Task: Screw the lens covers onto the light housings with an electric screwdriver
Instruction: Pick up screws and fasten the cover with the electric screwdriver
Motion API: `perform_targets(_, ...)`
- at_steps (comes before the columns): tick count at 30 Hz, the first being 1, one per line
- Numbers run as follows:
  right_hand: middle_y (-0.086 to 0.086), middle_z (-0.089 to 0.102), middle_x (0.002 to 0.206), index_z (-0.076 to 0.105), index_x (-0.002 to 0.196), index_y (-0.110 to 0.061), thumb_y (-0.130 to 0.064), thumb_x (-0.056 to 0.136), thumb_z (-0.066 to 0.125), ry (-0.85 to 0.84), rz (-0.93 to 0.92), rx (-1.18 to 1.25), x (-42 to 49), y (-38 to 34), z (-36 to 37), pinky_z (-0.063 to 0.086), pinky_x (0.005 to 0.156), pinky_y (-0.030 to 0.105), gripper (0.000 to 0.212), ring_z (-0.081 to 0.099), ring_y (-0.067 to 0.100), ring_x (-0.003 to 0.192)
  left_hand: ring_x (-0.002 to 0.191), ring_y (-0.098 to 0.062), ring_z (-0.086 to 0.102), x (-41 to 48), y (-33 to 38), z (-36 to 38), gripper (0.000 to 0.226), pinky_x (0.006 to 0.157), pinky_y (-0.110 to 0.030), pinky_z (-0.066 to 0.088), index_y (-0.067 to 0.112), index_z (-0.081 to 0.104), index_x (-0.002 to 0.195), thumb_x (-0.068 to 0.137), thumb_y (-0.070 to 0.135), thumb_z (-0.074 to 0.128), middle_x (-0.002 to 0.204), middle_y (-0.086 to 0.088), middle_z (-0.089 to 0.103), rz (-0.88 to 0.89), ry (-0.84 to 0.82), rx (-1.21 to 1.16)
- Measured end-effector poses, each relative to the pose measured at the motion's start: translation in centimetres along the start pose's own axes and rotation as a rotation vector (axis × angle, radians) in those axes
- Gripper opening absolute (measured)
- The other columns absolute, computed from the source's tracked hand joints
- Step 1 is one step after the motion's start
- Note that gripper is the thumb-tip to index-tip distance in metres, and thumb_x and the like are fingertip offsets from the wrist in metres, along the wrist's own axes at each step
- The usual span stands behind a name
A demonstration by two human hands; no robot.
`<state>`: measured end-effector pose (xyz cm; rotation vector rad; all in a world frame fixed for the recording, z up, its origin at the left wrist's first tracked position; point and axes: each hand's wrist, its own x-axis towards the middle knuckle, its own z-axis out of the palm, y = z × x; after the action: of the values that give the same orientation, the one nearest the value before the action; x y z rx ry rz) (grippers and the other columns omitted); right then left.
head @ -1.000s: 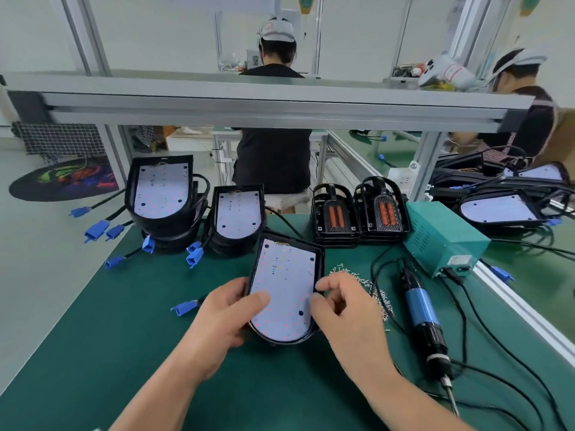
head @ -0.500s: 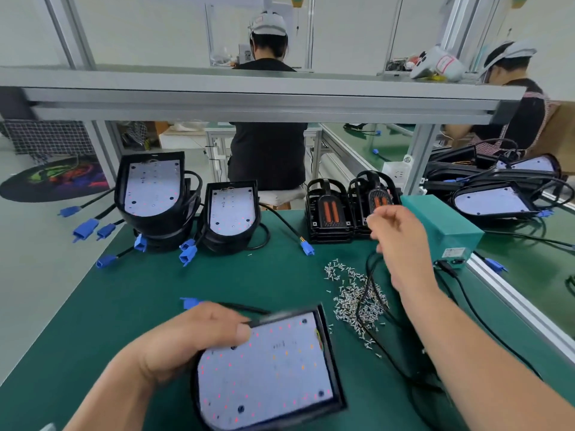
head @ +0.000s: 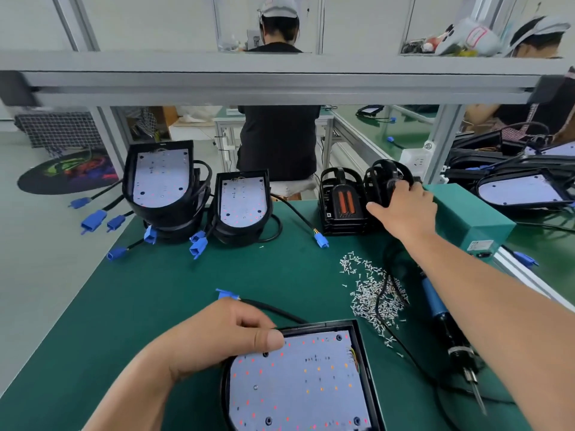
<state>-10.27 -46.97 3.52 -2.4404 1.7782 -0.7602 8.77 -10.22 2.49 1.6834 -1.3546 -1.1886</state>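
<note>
A black light housing with a white LED board lies face up at the near edge of the green mat. My left hand grips its upper left rim, thumb on the board. Far to the right, my right hand grasps the top black lens cover of the right-hand stack. A second stack of lens covers with orange strips stands just left of it. The blue electric screwdriver lies on the mat under my right forearm. A pile of small screws lies between housing and covers.
Two stacks of housings with blue-plugged cables stand at the back left. A teal power box sits at the right edge. An aluminium frame beam crosses overhead. Other people work at benches beyond.
My left hand pulled the housing from the middle of the mat to the near edge. My right hand left it, reached back right and closed on the right-hand lens cover stack.
</note>
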Motion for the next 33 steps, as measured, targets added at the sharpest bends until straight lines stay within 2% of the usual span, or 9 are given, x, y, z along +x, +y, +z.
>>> perform_targets(4,0.027,0.056,0.134,0.051,0.136,-0.002,-0.042,0.089,0.073,0.024,0.021,0.07,-0.3,0.2,0.1,0.048,0.097,0.057,0.065,0.048,0.047,0.125,0.081,-0.005,0.066,0.3,-0.3,0.1,0.043,0.08,-0.021,0.052,0.031,0.084,0.101,0.072,0.063,0.083,0.084,0.004,0.075,0.038,0.052,-0.024)
perform_targets(8,0.024,0.057,0.128,0.055,0.134,-0.008,-0.038,0.084,0.075,0.026,0.088,0.195,-0.5,0.4,-0.3,0.046,0.099,0.055,0.062,0.048,0.046,0.123,0.082,-0.005,0.067,0.8,-0.9,0.5,0.029,0.081,-0.02,0.054,0.028,0.083,0.095,0.086,0.056,0.081,0.089,0.012,0.076,0.064,0.113,0.032)
perform_targets(11,0.021,0.057,0.129,0.056,0.137,-0.014,-0.036,0.082,0.076,0.041,0.103,0.304,-0.7,0.6,-0.7,0.045,0.103,0.055,0.063,0.048,0.045,0.125,0.074,-0.006,0.053,0.9,-1.0,0.6,0.043,0.074,-0.023,0.047,0.02,0.078,0.086,0.086,0.063,0.076,0.078,0.01,0.061,0.069,0.121,0.065)
perform_targets(15,0.012,0.055,0.131,0.058,0.138,-0.017,-0.035,0.08,0.079,0.075,0.046,0.445,-1.5,0.7,-2.0,0.045,0.108,0.055,0.064,0.05,0.038,0.127,0.074,-0.011,0.051,1.0,-1.2,0.7,0.05,0.074,-0.029,0.046,0.017,0.078,0.087,0.081,0.067,0.072,0.077,0.005,0.06,0.054,0.127,0.053)
perform_targets(17,0.002,0.05,0.128,0.056,0.138,-0.023,-0.035,0.08,0.079,0.063,-0.041,0.553,-2.7,0.7,-2.9,0.045,0.108,0.046,0.063,0.05,0.029,0.126,0.071,-0.013,0.044,1.0,-1.1,1.0,0.049,0.07,-0.03,0.04,0.018,0.075,0.079,0.083,0.067,0.072,0.073,0.004,0.051,0.053,0.132,0.061)
perform_targets(21,-0.015,0.053,0.124,0.052,0.126,-0.042,-0.041,0.075,0.078,-0.037,-0.322,0.676,-8.0,0.9,-5.3,0.039,0.095,0.007,0.058,0.055,0.0,0.115,0.067,-0.012,0.04,1.3,-0.8,1.8,0.047,0.064,-0.027,0.036,0.012,0.074,0.081,0.088,0.058,0.075,0.07,0.002,0.046,0.059,0.225,0.097)
perform_targets(24,-0.022,0.049,0.142,0.052,0.132,-0.043,-0.033,0.076,0.08,-0.181,-0.541,0.702,-12.6,1.5,-6.5,0.038,0.108,0.013,0.064,0.052,0.004,0.133,0.064,-0.015,0.031,1.5,-0.2,2.5,0.056,0.059,-0.029,0.027,0.0,0.06,0.073,0.091,0.051,0.074,0.07,-0.011,0.033,0.09,0.27,0.119)
perform_targets(28,-0.013,0.045,0.155,0.056,0.139,-0.033,-0.023,0.077,0.082,-0.344,-0.752,0.695,-16.5,2.6,-7.4,0.034,0.116,0.018,0.068,0.045,0.015,0.147,0.064,-0.019,0.023,1.8,0.1,3.4,0.058,0.057,-0.031,0.02,0.009,0.037,0.066,0.097,0.043,0.071,0.068,-0.005,0.023,0.129,0.297,0.129)
perform_targets(33,-0.009,0.041,0.16,0.054,0.141,-0.04,-0.025,0.081,0.081,-0.504,-0.801,0.702,-18.5,3.4,-8.3,0.04,0.118,0.033,0.067,0.041,0.022,0.151,0.06,-0.012,0.028,2.3,-0.4,3.7,0.051,0.054,-0.028,0.027,0.013,0.043,0.068,0.088,0.057,0.06,0.063,0.007,0.029,0.091,0.301,0.167)
